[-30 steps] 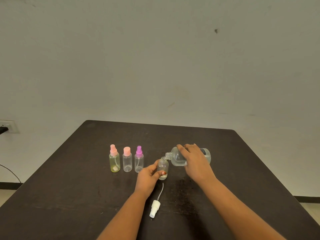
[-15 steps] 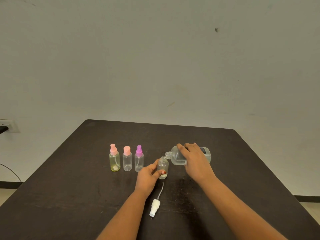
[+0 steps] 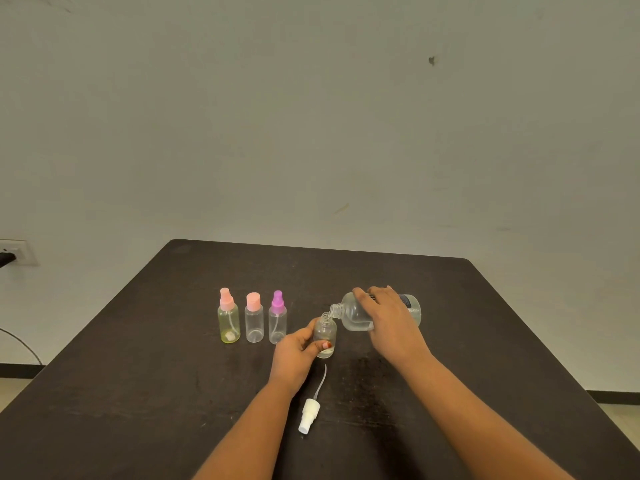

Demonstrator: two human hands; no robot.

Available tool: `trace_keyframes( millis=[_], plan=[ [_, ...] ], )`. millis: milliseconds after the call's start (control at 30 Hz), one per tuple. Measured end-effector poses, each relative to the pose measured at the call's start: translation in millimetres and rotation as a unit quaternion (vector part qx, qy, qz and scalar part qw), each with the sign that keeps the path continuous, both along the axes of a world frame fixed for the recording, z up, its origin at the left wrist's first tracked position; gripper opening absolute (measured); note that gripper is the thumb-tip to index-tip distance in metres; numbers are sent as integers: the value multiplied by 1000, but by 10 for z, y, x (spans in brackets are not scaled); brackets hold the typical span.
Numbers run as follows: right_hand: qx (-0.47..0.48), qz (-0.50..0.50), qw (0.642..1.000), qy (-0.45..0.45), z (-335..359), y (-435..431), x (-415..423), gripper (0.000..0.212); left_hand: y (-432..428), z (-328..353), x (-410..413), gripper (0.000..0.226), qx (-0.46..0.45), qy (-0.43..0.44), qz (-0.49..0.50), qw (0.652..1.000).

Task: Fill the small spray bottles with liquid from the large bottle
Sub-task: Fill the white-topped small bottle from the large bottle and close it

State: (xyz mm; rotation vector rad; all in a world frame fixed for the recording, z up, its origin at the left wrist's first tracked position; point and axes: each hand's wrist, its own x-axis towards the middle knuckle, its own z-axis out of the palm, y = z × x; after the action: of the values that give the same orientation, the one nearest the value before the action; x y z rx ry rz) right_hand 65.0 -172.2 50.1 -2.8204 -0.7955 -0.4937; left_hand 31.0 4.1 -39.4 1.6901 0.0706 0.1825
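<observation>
The large bottle [image 3: 353, 315] is gripped from above by the right hand [image 3: 391, 320], whose fingers are curled over its body. It is held almost on its side, its long axis running right to left: the base is turned out to the right, and the open neck is pointed left and slightly down. The lip of that neck is placed just above and to the right of the mouth of the small open spray bottle [image 3: 325, 332], which is held upright low over the desk [image 3: 138, 393] by the left hand [image 3: 294, 351], thumb and fingers wrapped round its lower half. Whether its base is set on the desk cannot be told. A shallow layer of liquid is seen in it, but no stream can be made out. The pour is judged to turn on this mouth-to-mouth alignment, with the tilt governed by the right hand alone. The removed white spray pump [image 3: 309, 415] is laid on the desk nearer the person, and three capped spray bottles [image 3: 254, 322] are lined up to the left
</observation>
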Motion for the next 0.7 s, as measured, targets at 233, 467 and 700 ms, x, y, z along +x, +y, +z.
trace_keyframes(
  millis=[233, 467, 700],
  plan=[
    [1, 4, 1000, -2, 9, -2, -6, 66, -7, -2, -2, 46, 4, 0, -3, 1000],
    [2, 6, 1000, -6, -14, -5, 8, 65, -7, 4, -2, 47, 1, -1, -5, 1000],
    [3, 3, 1000, -11, -31, -7, 29, 67, 1, 3, -1, 46, 7, 6, -4, 1000]
  ],
)
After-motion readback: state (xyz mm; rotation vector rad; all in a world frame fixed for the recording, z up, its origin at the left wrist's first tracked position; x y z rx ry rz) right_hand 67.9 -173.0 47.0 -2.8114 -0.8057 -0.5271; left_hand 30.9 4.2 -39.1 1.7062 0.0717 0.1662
